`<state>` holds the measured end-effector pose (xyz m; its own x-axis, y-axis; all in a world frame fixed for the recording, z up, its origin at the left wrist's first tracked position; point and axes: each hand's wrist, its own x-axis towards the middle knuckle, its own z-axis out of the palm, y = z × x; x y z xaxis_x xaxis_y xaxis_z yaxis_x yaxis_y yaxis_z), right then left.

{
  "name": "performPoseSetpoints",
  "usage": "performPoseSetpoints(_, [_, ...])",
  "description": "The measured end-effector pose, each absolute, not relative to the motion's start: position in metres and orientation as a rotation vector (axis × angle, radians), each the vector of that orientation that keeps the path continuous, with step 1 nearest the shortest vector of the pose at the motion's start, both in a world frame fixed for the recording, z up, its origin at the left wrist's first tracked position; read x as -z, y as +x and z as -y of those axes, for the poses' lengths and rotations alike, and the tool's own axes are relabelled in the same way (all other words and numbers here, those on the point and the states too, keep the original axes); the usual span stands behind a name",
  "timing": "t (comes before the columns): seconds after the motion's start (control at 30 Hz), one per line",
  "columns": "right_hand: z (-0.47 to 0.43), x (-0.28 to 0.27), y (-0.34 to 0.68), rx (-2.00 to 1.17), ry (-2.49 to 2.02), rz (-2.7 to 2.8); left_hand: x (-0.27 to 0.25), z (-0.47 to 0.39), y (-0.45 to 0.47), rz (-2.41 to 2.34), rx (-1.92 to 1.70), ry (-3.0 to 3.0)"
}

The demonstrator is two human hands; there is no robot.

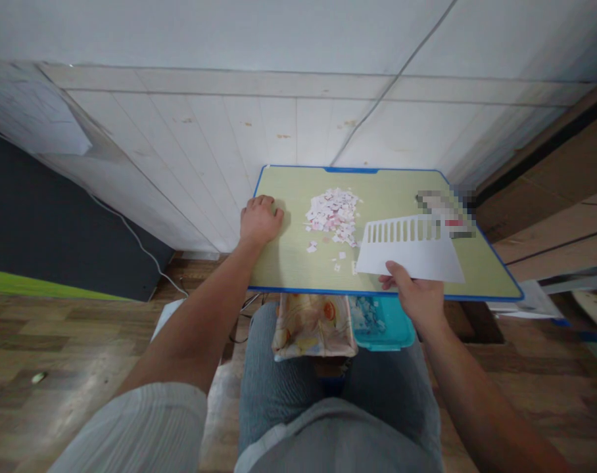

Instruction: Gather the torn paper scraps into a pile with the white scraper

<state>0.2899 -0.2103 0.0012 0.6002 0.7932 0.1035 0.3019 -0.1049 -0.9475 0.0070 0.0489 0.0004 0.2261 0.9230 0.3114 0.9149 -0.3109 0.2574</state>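
Observation:
My right hand [419,299] pinches the near edge of a flat white sheet with a row of long slots [409,253] along its far side. The thumb lies on top and the fingers are underneath. The sheet is held over the right half of a small pale-green table [288,263] with a blue rim. At the table's left edge rests my left hand [260,220], palm down, its fingers slightly bent and apart, with nothing visible in it. Between the hands lies a loose pile of small white and pinkish paper-like pieces [333,210], with several strays nearer me.
Below the table's near edge, a patterned cloth-lined container [315,325] and a turquoise plastic box [384,328] with small pieces inside sit at my lap. A pixelated object [446,213] lies at the table's right. A white panelled wall [204,144] stands behind.

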Motion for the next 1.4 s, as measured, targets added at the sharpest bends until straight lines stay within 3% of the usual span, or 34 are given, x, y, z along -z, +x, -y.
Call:
performPoseSetpoints(0.8, [0.218, 0.008, 0.316, -0.688, -1.663, 0.917, -0.003, -0.049, 0.007, -1.84, -0.622, 2.436])
performPoseSetpoints(1.1, [0.229, -0.016, 0.323, -0.725, -1.55, 0.93, 0.002, -0.053, 0.003, -1.818, -0.647, 2.438])
performPoseSetpoints(1.4, [0.191, -0.007, 0.301, -0.639, -1.575, 0.999, -0.002, -0.05, 0.006, -1.841, -0.613, 2.423])
